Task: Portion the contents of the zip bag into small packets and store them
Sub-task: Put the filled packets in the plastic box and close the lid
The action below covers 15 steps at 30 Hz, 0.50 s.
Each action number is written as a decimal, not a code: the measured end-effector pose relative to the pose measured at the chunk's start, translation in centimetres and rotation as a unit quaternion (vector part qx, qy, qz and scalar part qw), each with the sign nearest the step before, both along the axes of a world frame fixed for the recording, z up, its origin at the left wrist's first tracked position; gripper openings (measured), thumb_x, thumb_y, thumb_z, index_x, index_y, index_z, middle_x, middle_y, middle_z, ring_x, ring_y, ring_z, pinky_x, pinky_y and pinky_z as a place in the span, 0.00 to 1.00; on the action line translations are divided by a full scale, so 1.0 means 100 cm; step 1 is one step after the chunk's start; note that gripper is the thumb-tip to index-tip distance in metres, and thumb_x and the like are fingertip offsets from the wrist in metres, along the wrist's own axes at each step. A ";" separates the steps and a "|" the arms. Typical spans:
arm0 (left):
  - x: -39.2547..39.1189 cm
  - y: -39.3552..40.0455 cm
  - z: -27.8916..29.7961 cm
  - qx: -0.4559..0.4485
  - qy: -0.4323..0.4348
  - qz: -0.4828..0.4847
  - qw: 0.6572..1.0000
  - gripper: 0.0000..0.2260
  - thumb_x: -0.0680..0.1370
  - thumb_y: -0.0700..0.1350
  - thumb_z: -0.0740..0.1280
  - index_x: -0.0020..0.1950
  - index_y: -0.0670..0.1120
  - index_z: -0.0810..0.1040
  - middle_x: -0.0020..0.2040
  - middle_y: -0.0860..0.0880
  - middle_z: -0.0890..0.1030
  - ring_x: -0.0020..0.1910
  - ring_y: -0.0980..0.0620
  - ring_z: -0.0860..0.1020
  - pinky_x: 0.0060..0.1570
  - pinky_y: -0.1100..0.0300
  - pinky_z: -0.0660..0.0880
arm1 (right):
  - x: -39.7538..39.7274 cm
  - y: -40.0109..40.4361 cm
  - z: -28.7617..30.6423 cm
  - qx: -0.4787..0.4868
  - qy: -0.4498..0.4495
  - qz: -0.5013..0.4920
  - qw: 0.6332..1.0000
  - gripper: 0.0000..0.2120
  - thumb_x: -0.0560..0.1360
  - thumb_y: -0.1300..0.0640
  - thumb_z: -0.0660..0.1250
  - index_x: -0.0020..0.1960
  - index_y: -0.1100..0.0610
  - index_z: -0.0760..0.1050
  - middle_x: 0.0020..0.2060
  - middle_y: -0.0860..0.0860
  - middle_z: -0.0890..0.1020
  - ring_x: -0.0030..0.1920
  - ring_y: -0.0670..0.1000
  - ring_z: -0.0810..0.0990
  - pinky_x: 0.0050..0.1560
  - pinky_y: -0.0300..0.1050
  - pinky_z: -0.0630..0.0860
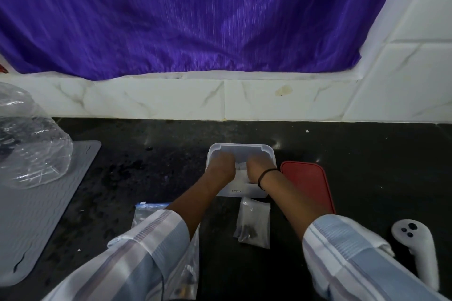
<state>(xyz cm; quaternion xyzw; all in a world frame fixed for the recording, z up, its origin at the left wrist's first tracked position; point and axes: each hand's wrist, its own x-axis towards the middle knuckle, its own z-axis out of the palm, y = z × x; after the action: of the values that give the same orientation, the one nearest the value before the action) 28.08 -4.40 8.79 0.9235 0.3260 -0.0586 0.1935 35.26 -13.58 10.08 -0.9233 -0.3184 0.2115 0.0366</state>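
Observation:
A translucent white plastic box point(241, 148) stands on the black counter at the centre. My left hand point(221, 166) and my right hand point(259, 166) both reach down into it side by side. Their fingers are hidden inside, so what they touch cannot be told; something pale shows between them. A small clear packet point(254, 223) with dark bits lies flat just in front of the box. The zip bag point(146, 212), clear with a blue strip, lies under my left sleeve, mostly covered.
A red lid point(308, 183) lies right of the box. A white controller point(415, 247) rests at the near right. At the left, a grey mat point(36, 215) carries a crumpled clear plastic bag point(31, 144). A tiled wall and purple curtain stand behind.

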 end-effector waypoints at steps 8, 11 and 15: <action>-0.002 -0.013 -0.013 0.234 0.077 -0.082 0.966 0.15 0.82 0.44 0.57 0.64 0.40 0.76 0.64 0.36 0.72 0.63 0.42 0.71 0.51 0.55 0.69 | -0.005 0.004 -0.012 -0.069 -0.104 0.050 0.991 0.15 0.82 0.55 0.58 0.63 0.58 0.77 0.58 0.54 0.81 0.60 0.54 0.78 0.57 0.46 0.73; 0.003 -0.011 -0.009 0.260 0.115 -0.113 0.952 0.14 0.83 0.44 0.58 0.66 0.41 0.75 0.66 0.37 0.72 0.63 0.43 0.74 0.57 0.55 0.72 | -0.005 0.007 -0.015 -0.029 -0.088 0.029 0.995 0.13 0.81 0.56 0.58 0.60 0.59 0.77 0.56 0.53 0.81 0.58 0.54 0.79 0.55 0.45 0.73; 0.012 -0.003 -0.011 0.189 0.165 -0.157 0.955 0.13 0.81 0.46 0.64 0.64 0.44 0.77 0.62 0.45 0.80 0.61 0.47 0.78 0.61 0.55 0.72 | -0.002 0.003 -0.017 -0.016 -0.042 0.021 0.999 0.13 0.82 0.60 0.57 0.61 0.62 0.76 0.54 0.56 0.80 0.56 0.56 0.78 0.55 0.47 0.72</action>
<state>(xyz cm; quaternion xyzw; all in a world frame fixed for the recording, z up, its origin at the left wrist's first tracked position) 29.24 -4.71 7.74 0.9602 0.2093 -0.1772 -0.0522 35.01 -13.28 8.33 -0.9249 -0.3358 0.1780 0.0038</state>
